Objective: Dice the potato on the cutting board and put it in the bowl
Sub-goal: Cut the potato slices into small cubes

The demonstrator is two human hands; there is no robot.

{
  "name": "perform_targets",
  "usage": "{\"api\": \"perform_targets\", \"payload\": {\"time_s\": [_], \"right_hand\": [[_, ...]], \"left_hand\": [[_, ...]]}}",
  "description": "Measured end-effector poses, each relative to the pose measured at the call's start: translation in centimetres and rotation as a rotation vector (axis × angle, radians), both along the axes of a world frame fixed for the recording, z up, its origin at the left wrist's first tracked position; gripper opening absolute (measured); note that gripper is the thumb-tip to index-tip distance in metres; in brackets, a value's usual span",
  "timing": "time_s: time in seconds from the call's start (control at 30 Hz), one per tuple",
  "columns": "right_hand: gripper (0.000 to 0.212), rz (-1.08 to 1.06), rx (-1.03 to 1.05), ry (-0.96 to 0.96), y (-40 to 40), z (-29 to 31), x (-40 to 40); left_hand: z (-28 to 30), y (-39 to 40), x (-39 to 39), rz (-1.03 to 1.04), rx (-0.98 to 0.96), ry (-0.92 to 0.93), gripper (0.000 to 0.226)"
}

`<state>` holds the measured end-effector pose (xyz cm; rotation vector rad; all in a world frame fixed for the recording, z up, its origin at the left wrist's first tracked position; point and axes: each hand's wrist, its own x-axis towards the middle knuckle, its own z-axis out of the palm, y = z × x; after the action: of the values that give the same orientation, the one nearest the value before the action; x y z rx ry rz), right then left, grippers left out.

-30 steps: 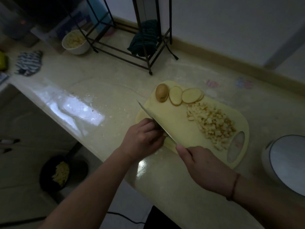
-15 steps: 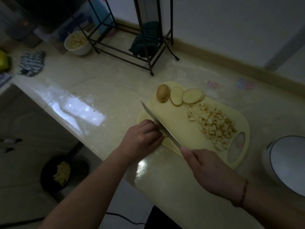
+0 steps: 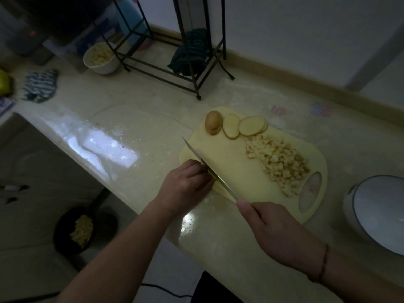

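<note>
Our right hand point(image 3: 277, 232) grips the knife point(image 3: 209, 169); our left hand point(image 3: 185, 186), fingers curled, pins potato on the cutting board point(image 3: 238, 162), dice point(image 3: 282, 162) beyond, pale counter point(image 3: 153, 127).

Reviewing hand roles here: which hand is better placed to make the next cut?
Right. The right hand grips the knife, its blade over the cutting board; the left hand is curled beside the blade, apparently steadying a piece.

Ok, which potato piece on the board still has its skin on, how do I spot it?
Find the yellow board on the counter. Along its far edge lies a row of potato pieces; the potato end is the leftmost. It is rounded and brown-skinned, while the slices beside it lie flat and pale.
</note>
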<state>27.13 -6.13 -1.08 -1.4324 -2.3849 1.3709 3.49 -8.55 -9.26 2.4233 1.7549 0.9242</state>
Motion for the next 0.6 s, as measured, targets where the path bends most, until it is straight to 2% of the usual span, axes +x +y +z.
{"api": "perform_targets", "payload": {"time_s": [0.13, 0.4, 0.6], "right_hand": [[0.063, 0.000, -0.002, -0.014, -0.2, -0.1, 0.3], [0.080, 0.010, -0.014, -0.029, -0.9, -0.4, 1.8], [0.059, 0.029, -0.014, -0.041, 0.6, -0.5, -1.4]], "left_hand": [[0.0, -0.1, 0.1, 0.016, 0.001, -0.003, 0.017], [-0.1, 0.1, 0.0, -0.009, 0.011, -0.049, 0.014], [-0.1, 0.2, -0.1, -0.025, 0.009, -0.059, 0.010]]}}
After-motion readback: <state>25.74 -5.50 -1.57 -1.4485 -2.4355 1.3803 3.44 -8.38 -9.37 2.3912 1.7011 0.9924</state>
